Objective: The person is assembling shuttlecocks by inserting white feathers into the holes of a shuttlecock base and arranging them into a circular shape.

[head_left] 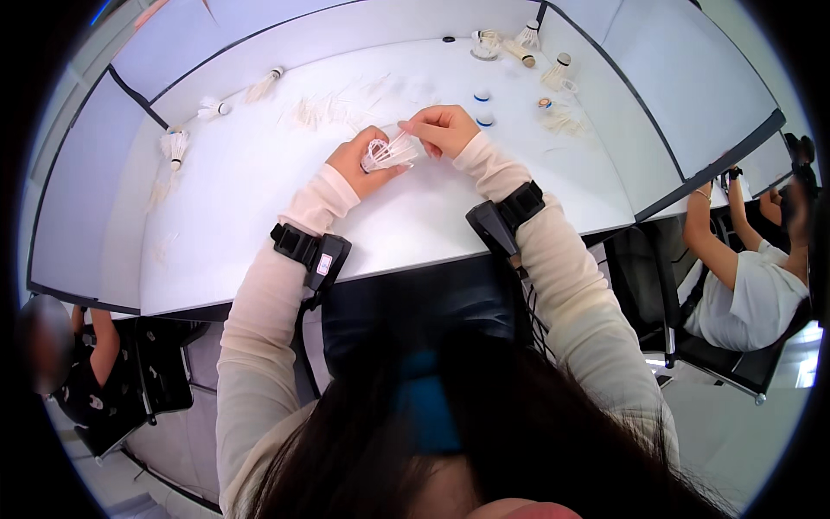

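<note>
My left hand [356, 163] is closed round a white shuttlecock skirt [391, 154], its ribs fanning out to the right. My right hand [445, 130] meets it from the right, thumb and forefinger pinched on what looks like a thin feather at the skirt's upper side. Just beyond my hands lies a loose spread of white feathers [324, 112]. To the right of them sit two white shuttlecock heads with blue bands, one nearer [484, 120] and one farther [482, 95].
Whole shuttlecocks stand or lie at the left [175, 149] and back right [529, 35]. More feathers [564, 119] lie by the right side. Pale partitions [622, 130] edge the white table [553, 195]. Seated people [735, 285] are visible beyond both sides.
</note>
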The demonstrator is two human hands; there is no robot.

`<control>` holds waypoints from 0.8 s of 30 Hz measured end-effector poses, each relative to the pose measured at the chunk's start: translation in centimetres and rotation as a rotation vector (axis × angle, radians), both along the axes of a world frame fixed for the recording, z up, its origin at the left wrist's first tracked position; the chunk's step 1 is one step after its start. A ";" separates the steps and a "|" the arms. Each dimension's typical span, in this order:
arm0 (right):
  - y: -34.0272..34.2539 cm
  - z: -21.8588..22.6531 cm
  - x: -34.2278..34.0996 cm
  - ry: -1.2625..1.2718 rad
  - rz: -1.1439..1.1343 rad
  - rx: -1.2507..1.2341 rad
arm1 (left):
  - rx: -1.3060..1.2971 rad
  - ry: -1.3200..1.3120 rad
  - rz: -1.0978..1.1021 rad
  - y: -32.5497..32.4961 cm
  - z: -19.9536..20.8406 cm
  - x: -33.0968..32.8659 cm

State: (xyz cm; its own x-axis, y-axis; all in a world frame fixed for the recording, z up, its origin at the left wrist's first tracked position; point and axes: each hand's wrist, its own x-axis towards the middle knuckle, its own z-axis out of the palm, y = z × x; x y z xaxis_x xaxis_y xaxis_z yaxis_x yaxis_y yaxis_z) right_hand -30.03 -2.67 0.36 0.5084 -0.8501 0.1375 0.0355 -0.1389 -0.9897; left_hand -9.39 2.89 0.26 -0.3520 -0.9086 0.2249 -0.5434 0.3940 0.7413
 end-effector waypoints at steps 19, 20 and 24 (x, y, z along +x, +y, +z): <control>0.2 0.0 0.2 0.078 -0.088 -0.048 | -0.004 -0.016 0.014 0.0 0.1 0.2; 0.3 0.0 0.1 0.078 -0.087 -0.045 | -0.005 -0.029 0.020 0.0 0.2 0.2; 0.5 0.0 0.3 0.119 -0.068 -0.147 | -0.018 -0.011 0.010 -0.4 -0.7 0.8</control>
